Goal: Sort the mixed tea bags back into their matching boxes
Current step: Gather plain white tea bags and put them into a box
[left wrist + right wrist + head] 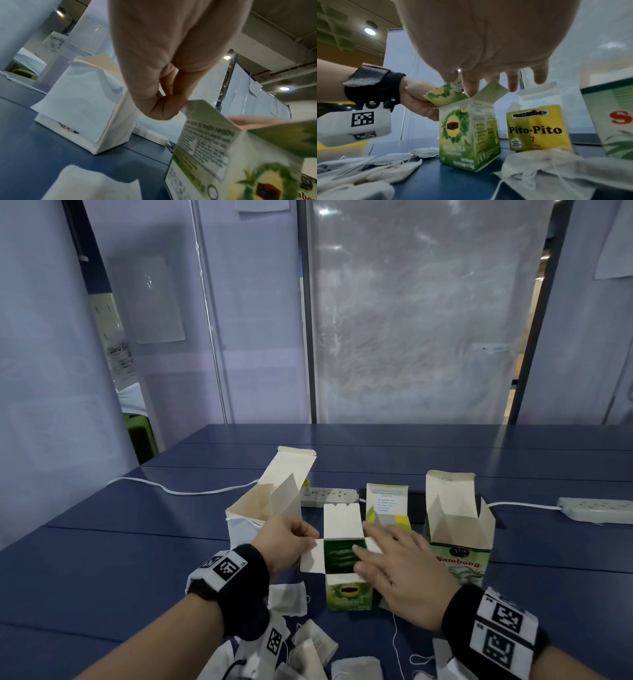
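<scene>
The green tea box [346, 587] stands open in the middle of the blue table, green sachets showing inside. My left hand [310, 537] pinches its left side flap [312, 558]; the left wrist view shows thumb and fingertips closed on the flap's edge [193, 106]. My right hand [373, 546] hovers flat over the box's right side, fingers straight, and its index fingertip [471, 90] touches the top corner of the box [462, 135]. Several loose white tea bags [308, 645] lie in front of me.
A plain white open box [267, 508] stands at the left, a yellow Pito-Pito box [387, 508] behind the green one, an open Sambong box [459, 546] at the right. Two power strips [329, 494] [596, 510] with cables lie further back on the table [137, 542].
</scene>
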Demonstrator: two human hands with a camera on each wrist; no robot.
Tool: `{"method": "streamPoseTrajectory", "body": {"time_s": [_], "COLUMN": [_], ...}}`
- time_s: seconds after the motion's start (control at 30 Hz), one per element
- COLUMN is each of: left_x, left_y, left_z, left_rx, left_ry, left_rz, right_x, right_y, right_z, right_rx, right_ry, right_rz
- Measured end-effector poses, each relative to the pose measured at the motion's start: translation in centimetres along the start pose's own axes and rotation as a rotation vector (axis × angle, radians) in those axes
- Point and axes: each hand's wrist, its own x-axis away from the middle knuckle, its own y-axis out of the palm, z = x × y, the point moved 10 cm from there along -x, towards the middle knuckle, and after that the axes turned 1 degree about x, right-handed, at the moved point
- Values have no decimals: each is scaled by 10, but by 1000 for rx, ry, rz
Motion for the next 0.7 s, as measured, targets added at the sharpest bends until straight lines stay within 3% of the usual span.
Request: {"method": "streamPoseTrajectory", "body": {"time_s": [0.13,0.2,0.27,0.33,0.47,0.6,0.7], "left_x": [5,15,29,35,30,15,8], "left_y": [-20,-16,6,28,27,9,1], "left_z": [17,32,38,31,43,38,40], "left_rx": [-100,-204,-483,-744,-868,-805,-721], "left_ry": [122,272,386,381,394,298,300], "left_rz": [141,99,-93,-217,-17,35,93], "right_x": [2,1,1,1,6,30,50], "right_y": [-24,-22,-14,-8,-7,15,27], "right_z": [16,26,30,29,37,51,51], "right_rx": [-222,-419,-572,-635,-506,-359,-253], "right_ry": [73,101,138,153,200,251,228], "right_rz": [241,242,179,125,90,-166,-301]}}
